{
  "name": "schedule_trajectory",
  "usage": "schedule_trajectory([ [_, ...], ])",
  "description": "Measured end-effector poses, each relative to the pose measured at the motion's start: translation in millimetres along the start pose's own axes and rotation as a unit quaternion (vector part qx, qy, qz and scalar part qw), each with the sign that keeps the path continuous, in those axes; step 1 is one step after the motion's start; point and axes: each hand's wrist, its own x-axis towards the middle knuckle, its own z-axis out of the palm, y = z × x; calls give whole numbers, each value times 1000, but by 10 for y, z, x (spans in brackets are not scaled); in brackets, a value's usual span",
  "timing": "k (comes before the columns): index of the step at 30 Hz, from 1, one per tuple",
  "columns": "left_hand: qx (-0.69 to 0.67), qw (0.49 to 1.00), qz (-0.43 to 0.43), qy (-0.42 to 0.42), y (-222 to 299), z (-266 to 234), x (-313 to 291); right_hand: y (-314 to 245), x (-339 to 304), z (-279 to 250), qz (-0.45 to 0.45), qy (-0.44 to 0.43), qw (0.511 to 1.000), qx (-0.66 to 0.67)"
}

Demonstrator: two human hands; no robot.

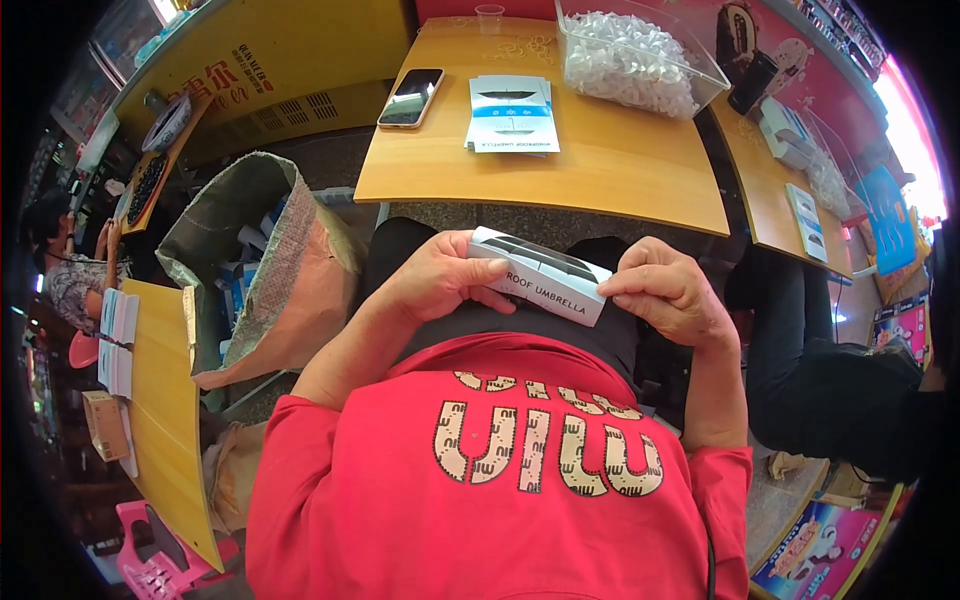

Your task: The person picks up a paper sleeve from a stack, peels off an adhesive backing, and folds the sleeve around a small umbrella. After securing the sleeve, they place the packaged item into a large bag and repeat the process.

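Above my lap I hold a white printed card [540, 293] with a dark umbrella picture, bent lengthwise into a curved or folded strip. My left hand [440, 278] is closed on its left end, thumb lying over the front. At the right end my right hand [672, 290] pinches the card's edge between thumb and fingers. Beyond my hands, a stack of similar flat cards [511, 116] with a blue band lies on the wooden table [620, 180]. What lies behind the card is hidden.
On the table are a phone [411, 98], a clear cup [489, 18], scattered rings [525, 48] and a clear bin [712, 85] of whitish plastic pieces. A woven sack [290, 300] stands open at my left. Another person's dark-clothed legs [800, 370] are close on my right.
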Motion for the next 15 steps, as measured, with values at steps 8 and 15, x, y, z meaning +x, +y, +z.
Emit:
schedule_trajectory([
  [8,-16,999,-36,-8,20,4,35,-101,91,-33,-63,-54,995,-60],
  [15,-34,999,-38,-20,46,19,44,-187,129,59,-94,-59,992,-67],
])
